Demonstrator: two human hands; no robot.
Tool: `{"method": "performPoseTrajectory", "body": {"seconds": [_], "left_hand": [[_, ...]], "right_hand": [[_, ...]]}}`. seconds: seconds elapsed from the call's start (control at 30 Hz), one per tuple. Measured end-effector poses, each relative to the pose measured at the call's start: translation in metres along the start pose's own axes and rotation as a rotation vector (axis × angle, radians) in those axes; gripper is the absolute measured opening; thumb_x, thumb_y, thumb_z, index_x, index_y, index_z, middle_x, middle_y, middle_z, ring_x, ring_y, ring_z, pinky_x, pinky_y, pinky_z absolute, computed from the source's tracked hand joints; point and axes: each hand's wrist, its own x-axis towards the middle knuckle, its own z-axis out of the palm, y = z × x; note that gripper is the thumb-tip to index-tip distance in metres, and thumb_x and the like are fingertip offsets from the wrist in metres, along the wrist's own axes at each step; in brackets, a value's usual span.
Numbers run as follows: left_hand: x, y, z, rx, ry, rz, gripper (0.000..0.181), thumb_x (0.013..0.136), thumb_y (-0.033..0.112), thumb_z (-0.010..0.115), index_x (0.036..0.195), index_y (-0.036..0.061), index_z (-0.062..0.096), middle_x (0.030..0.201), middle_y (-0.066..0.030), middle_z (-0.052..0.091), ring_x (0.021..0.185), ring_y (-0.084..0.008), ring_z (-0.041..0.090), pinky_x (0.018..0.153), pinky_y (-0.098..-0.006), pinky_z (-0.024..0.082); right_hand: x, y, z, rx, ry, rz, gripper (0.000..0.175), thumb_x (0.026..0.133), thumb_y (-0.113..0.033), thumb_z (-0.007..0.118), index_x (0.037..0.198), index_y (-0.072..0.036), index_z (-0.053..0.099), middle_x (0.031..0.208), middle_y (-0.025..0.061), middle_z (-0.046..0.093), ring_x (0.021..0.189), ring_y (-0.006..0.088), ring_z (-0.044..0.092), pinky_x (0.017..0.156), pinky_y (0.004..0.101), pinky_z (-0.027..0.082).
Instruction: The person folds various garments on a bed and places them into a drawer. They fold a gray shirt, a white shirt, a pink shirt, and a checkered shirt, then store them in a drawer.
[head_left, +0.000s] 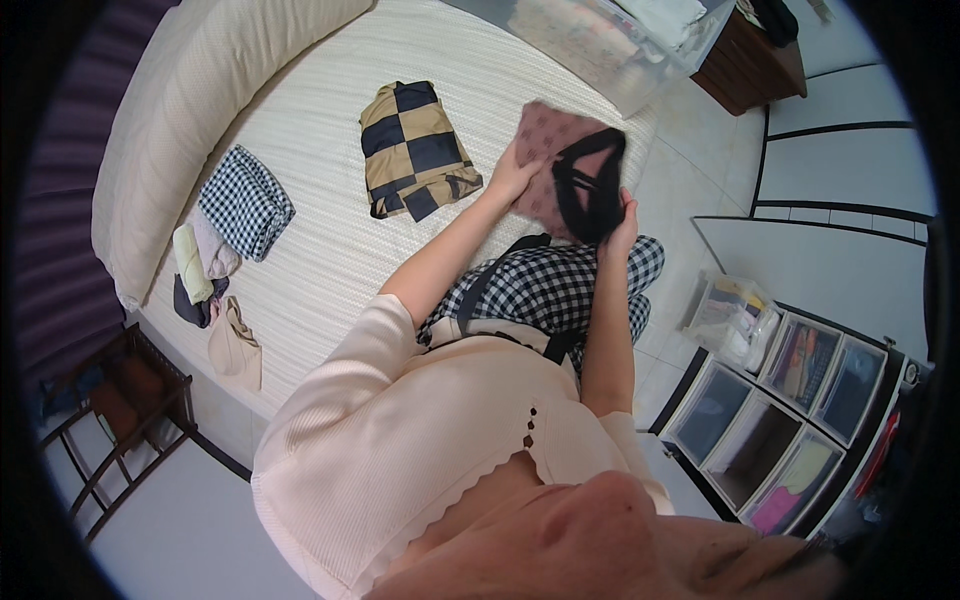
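Both of my hands hold a folded mauve knit garment (536, 139) with a darker motif and black trim, just above the bed's edge. My left hand (516, 174) grips its left side, the thumb lying on top of the cloth. At the lower right edge, my right hand (621, 223) pinches the black trim. The undersides of both hands' grips are hidden by the fabric. To the left of the garment, a folded tan-and-navy checked garment (416, 142) lies on the white bedspread (322, 217). My lap, in black-and-white gingham trousers (525, 281), is just below the held garment.
A folded gingham garment (246, 201), small rolled clothes (193, 262) and a beige bra (234, 349) lie near the long bolster (202, 97). A clear plastic bin (592, 56) stands at the top. Right of me are a drawer unit (754, 442) and a smaller clear box (727, 319).
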Motion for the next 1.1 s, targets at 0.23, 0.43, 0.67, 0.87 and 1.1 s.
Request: {"method": "performPoseTrajectory", "body": {"seconds": [0.23,0.43,0.67,0.87,1.1], "left_hand": [[0.009,-0.068,-0.013,0.377,0.200,0.152,0.057,0.077,0.013,0.070,0.125,-0.0013,0.043,0.110,-0.0249,0.060,0.105,-0.0366,0.058,0.089,-0.0381,0.046],[0.003,-0.045,0.000,0.315,0.205,0.209,0.049,0.080,0.009,0.067,0.122,-0.0019,0.045,0.111,-0.0186,0.060,0.106,-0.0265,0.057,0.091,-0.0333,0.043],[-0.006,-0.011,-0.036,0.852,0.403,0.320,0.064,0.071,0.015,0.073,0.126,0.0009,0.042,0.127,-0.0192,0.044,0.117,-0.0370,0.040,0.100,-0.0429,0.033],[-0.006,-0.017,-0.084,1.253,0.569,0.085,0.090,0.070,0.031,0.074,0.135,-0.0107,0.028,0.143,-0.0326,0.022,0.135,-0.0461,0.018,0.110,-0.0544,0.016],[-0.004,-0.011,-0.116,0.957,0.631,0.079,0.050,0.079,0.000,0.047,0.129,-0.0055,0.047,0.133,-0.0255,0.045,0.122,-0.0399,0.043,0.104,-0.0412,0.034]], "right_hand": [[-0.019,0.008,0.022,-1.050,-0.127,-0.553,0.074,0.078,-0.023,0.074,0.135,0.005,0.037,0.123,0.0203,0.051,0.113,0.0336,0.049,0.099,0.0375,0.037],[-0.029,0.000,0.041,-1.239,-0.090,-0.866,0.059,0.073,-0.003,0.064,0.129,0.000,0.045,0.105,0.0183,0.053,0.101,0.0370,0.049,0.090,0.0432,0.038],[-0.037,-0.008,0.045,-1.290,0.011,-0.903,0.051,0.080,-0.010,0.060,0.128,0.000,0.046,0.136,0.0246,0.036,0.124,0.0404,0.033,0.104,0.0499,0.025],[-0.080,0.007,0.076,-1.206,-0.270,-0.950,0.045,0.083,-0.011,0.058,0.126,0.000,0.048,0.135,0.0218,0.039,0.125,0.0388,0.033,0.105,0.0489,0.024],[-0.095,0.032,0.075,-1.116,-0.724,-0.621,0.041,0.084,-0.001,0.058,0.124,0.002,0.049,0.124,0.0182,0.050,0.110,0.0307,0.050,0.093,0.0386,0.042]]}}
